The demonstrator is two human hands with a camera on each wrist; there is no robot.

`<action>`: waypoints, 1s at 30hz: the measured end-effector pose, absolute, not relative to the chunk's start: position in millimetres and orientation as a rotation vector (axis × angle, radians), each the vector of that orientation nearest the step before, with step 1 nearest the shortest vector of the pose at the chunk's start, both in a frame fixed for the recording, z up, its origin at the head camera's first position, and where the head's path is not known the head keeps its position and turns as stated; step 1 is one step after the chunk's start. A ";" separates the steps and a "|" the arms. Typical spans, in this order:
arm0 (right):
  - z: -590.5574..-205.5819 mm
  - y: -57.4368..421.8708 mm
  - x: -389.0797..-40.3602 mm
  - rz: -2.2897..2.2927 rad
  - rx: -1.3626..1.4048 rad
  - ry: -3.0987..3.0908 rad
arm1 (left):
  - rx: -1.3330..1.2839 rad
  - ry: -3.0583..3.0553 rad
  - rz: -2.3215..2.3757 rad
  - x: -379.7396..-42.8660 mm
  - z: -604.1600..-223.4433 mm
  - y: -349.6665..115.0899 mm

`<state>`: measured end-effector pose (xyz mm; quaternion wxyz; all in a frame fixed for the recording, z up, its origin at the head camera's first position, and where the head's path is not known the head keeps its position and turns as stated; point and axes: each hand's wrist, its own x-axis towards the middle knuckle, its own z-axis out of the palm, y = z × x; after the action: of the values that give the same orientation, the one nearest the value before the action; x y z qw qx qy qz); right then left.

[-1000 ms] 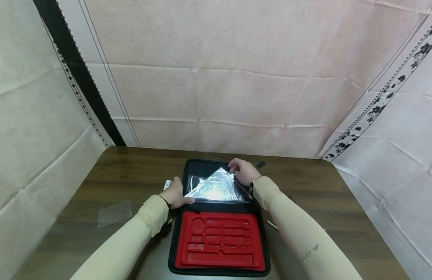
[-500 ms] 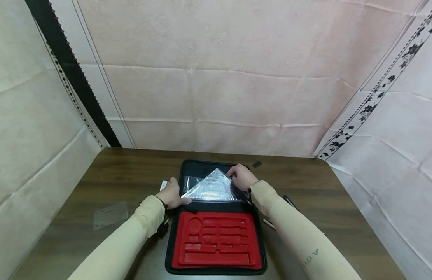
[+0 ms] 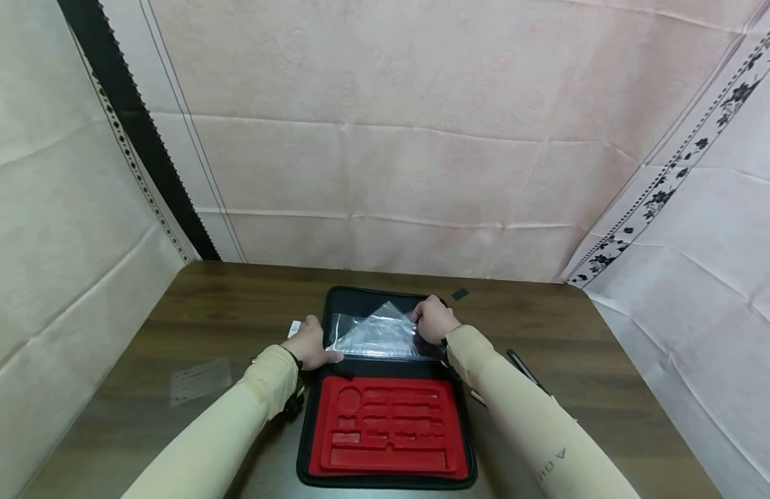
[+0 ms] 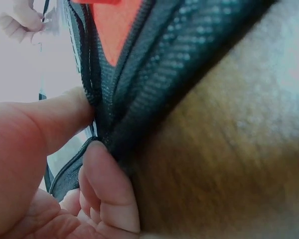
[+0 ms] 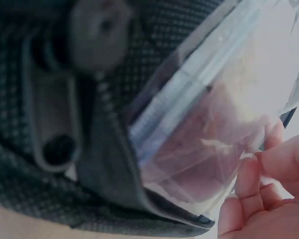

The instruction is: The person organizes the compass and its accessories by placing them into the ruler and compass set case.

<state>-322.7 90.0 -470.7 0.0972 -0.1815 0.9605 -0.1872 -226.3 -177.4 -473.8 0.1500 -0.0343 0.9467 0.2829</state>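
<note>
A black zip case lies unfolded on the table, a red moulded insert with hollow recesses in its near half. Clear, shiny plastic film covers part of the far half, one corner peaking in a triangle. At the left edge near the fold, my left hand pinches the case's zippered edge between thumb and fingers. My right hand, at the far half's right side, pinches the film's edge; its curled fingers show in the right wrist view. A metal zipper pull hangs in the foreground there.
A translucent sheet lies on the wooden table left of my left arm. A black pen-like object sticks out beside my right sleeve. A small dark piece lies beyond the case, before the cloth backdrop.
My right hand has moved slightly down toward me, and the film's peak sits a little lower with less glare. My left hand keeps its place on the case's edge.
</note>
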 end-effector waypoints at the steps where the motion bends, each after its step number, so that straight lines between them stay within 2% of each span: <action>1: -471.8 91.3 -322.9 -0.553 -0.531 2.845 | -0.104 2.718 0.815 -226.6 -473.8 -176.7; 14: -471.5 121.8 -328.8 -0.755 -0.596 2.851 | -0.063 2.709 0.790 -226.1 -469.8 -172.6; 21: -474.2 154.7 -331.9 -0.849 -0.320 2.840 | -0.057 2.728 0.784 -223.5 -470.0 -173.5; 30: -491.5 160.8 -333.0 -0.942 -0.213 2.768 | -0.028 2.744 0.793 -221.4 -469.4 -171.9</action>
<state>-333.0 160.8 -491.5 0.1047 -0.0723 0.9390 -0.3195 -221.4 -171.9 -469.4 0.1421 -0.0097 0.9508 0.2750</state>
